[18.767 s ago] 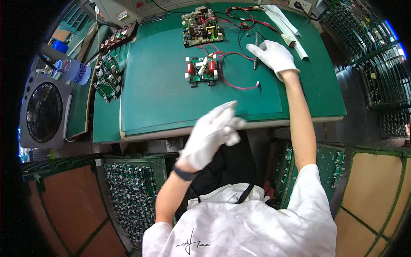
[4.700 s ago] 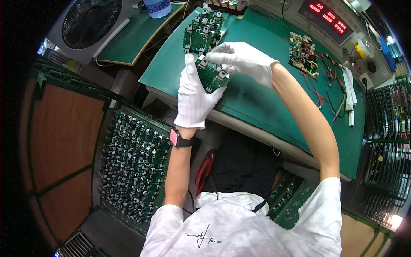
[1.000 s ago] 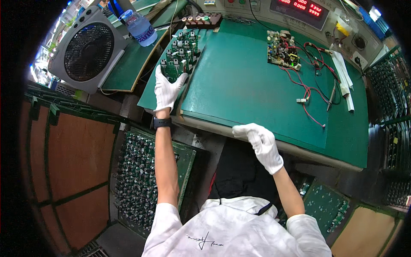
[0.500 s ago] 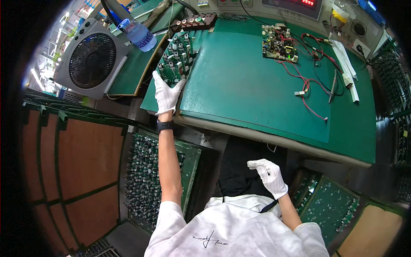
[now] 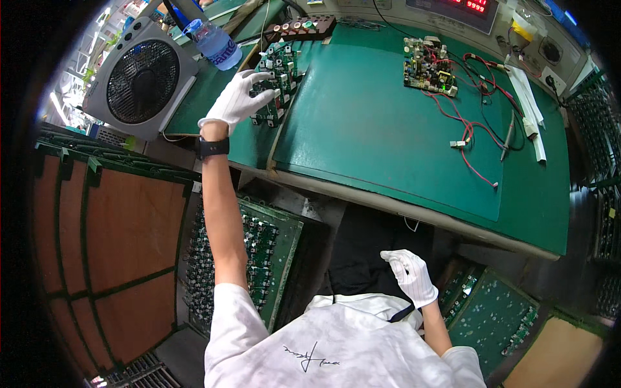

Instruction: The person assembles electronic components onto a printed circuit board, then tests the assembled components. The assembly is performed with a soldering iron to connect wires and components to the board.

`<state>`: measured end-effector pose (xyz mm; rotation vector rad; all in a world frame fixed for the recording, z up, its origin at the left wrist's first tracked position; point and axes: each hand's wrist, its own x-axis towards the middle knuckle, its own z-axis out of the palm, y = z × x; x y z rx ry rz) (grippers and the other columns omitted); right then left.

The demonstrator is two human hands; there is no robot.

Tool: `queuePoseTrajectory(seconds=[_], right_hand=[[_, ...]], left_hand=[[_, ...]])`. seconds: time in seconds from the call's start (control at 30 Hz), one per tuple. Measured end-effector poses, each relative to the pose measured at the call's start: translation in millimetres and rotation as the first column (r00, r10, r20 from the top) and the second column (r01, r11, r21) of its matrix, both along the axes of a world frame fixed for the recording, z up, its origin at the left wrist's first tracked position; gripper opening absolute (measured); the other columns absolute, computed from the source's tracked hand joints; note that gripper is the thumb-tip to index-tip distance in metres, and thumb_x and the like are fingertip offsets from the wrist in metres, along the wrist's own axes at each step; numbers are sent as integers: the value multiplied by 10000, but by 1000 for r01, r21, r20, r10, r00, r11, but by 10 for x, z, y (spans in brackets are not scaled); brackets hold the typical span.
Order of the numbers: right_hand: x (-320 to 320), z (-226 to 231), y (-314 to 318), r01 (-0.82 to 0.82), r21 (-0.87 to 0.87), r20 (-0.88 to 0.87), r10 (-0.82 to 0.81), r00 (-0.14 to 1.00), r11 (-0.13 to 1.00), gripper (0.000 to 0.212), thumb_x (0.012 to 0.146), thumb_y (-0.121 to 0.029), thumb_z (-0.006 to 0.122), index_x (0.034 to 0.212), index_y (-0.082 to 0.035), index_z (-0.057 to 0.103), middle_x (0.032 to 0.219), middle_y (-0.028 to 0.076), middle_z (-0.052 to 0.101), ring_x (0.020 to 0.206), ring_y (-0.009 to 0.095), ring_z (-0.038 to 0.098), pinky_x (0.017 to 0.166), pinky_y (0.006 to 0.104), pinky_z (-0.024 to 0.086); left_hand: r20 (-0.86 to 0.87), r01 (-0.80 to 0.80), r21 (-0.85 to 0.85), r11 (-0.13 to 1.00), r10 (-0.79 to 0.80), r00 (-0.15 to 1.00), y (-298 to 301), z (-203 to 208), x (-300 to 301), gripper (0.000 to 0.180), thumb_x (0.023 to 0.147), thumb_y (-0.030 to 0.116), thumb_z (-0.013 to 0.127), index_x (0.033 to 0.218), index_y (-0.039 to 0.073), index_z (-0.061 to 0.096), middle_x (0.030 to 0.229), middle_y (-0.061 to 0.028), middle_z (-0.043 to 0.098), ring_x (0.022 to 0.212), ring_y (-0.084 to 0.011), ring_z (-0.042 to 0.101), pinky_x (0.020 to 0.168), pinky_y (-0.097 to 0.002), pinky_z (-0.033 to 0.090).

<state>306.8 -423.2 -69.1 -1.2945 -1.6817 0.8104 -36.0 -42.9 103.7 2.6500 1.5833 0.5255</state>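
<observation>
Several small green circuit boards (image 5: 282, 64) with upright components stand in a group at the table's left side. My left hand (image 5: 238, 100), in a white glove, reaches over their left edge. Its thumb and forefinger are apart, with part of a board showing between them; whether the fingertips touch it I cannot tell. My right hand (image 5: 411, 278), also gloved in white, hovers in front of my lap below the table's edge. Its fingers are bent together, and nothing shows in them. A larger populated circuit board (image 5: 429, 66) lies at the far right of the mat, wires running from it.
Red and black leads (image 5: 467, 132) and a pen-like probe (image 5: 509, 137) lie on the green table (image 5: 362, 123). Behind stands an instrument panel (image 5: 453, 13). At left are a fan (image 5: 142, 81) and a water bottle (image 5: 217, 46). Board-filled trays (image 5: 284, 258) flank my lap.
My left hand has moved from the near end of the boards to their left side, fingers now over them. The right hand has barely shifted. The view has tilted slightly.
</observation>
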Motion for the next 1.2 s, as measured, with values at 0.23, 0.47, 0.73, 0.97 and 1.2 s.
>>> queuePoseTrajectory(seconds=[0.23, 0.47, 0.73, 0.97, 1.2], right_hand=[[-18, -88, -23, 14, -1, 9, -14, 1000, 1000, 118, 970, -76, 636, 1033, -9, 710, 1034, 130, 764, 941, 318, 735, 813, 388, 593], [-20, -153, -22, -31, -4, 82, 31, 996, 1000, 128, 993, -93, 596, 1009, -4, 687, 1043, 139, 755, 921, 338, 722, 805, 410, 590], [-5, -292, -49, -17, 40, 121, 12, 993, 999, 152, 976, -109, 625, 1056, -33, 731, 996, 130, 751, 894, 325, 725, 770, 409, 585], [-46, -313, -76, -22, -11, 132, 23, 991, 1000, 151, 980, -127, 627, 1042, -40, 734, 993, 123, 755, 885, 314, 728, 761, 400, 583], [-73, -308, -59, -52, -13, 160, 53, 986, 999, 91, 968, -95, 638, 995, -33, 698, 1019, 126, 754, 904, 333, 722, 779, 410, 591]], left_hand=[[2, 68, 144, 987, -69, 998, 54, -197, -166, 420, 813, 105, 816, 1149, 33, 573, 1206, -210, 610, 1093, -421, 619, 942, -436, 528], [90, 80, 167, 983, -96, 991, 19, -229, -52, 464, 794, 97, 835, 1183, 40, 589, 1273, -194, 611, 1136, -400, 628, 967, -421, 531], [35, -34, 116, 993, 30, 999, 5, -276, -116, 486, 770, 106, 868, 1168, 44, 596, 1368, -193, 593, 1221, -399, 604, 1015, -434, 524], [73, 14, 231, 973, -31, 997, 68, -384, -138, 478, 754, 107, 862, 1155, 40, 611, 1343, -216, 596, 1234, -419, 583, 1024, -441, 507], [221, 23, 279, 960, -88, 971, -140, -553, -170, 835, 790, 158, 864, 1496, 36, 435, 1498, -246, 474, 1391, -394, 472, 1162, -450, 410]])
